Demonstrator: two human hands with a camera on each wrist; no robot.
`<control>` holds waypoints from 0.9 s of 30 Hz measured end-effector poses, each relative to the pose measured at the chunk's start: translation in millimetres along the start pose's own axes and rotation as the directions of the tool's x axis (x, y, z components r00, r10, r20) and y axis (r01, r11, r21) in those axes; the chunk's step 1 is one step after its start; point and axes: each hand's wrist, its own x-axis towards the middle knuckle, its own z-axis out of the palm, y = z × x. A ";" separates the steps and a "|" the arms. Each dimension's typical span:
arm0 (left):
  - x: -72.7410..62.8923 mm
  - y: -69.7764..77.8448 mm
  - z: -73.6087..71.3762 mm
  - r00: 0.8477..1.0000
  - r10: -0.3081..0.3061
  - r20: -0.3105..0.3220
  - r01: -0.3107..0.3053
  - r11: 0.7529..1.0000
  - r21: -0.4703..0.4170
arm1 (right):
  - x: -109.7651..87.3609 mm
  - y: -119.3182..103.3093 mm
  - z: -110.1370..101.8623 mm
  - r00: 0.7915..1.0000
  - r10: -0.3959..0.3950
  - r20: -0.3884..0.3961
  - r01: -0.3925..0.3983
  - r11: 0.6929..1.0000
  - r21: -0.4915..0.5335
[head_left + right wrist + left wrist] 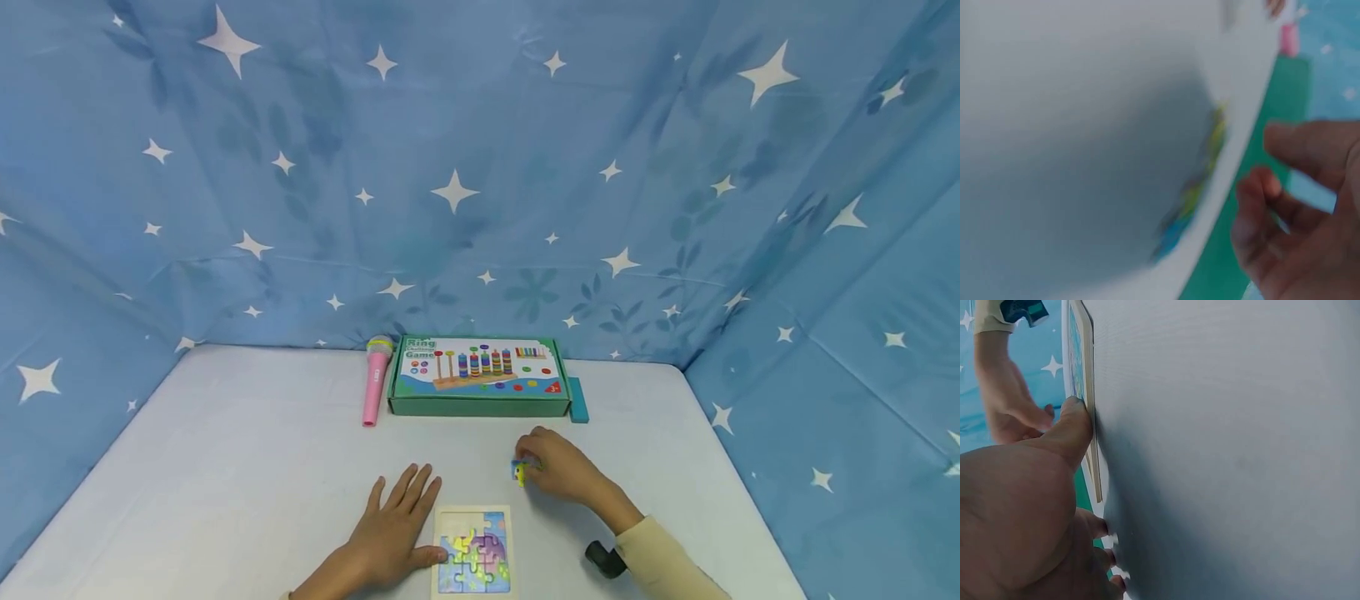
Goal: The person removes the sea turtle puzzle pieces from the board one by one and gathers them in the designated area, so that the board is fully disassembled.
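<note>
A small wooden jigsaw puzzle lies at the front of the table, its pale frame around blue, yellow and purple pieces. At its upper left the bare backing shows. My left hand rests on the table with fingers spread, the thumb touching the puzzle's left edge. Farther back and to the right, my right hand hovers by some loose puzzle pieces. In the right wrist view these pieces are blurred on the table. Thumb and fingers there are bent and apart from them, with nothing visible between.
A green ring game box stands at the back, a pink toy microphone on its left and a flat teal block on its right. A black device is at my right wrist. Starry blue cloth surrounds the white table.
</note>
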 end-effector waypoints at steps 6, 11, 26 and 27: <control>-0.4 -1.5 -0.5 1.000 0.001 -0.019 -0.001 1.000 0.014 | 1.1 -37.5 7.4 0.961 -0.181 0.208 0.178 0.983 0.033; 0.4 0.8 1.3 1.000 0.009 -0.007 -0.009 1.000 -0.016 | -3.9 -46.4 12.9 0.932 -0.196 0.306 0.230 0.970 -0.078; -1.6 5.1 -3.2 1.000 -0.007 0.003 0.007 1.000 0.025 | -4.3 -43.3 18.2 0.919 -0.228 0.321 0.295 0.939 -0.176; -1.2 4.9 -3.0 1.000 -0.009 0.006 0.009 1.000 0.025 | -4.0 -43.4 18.6 0.919 -0.232 0.320 0.299 0.938 -0.177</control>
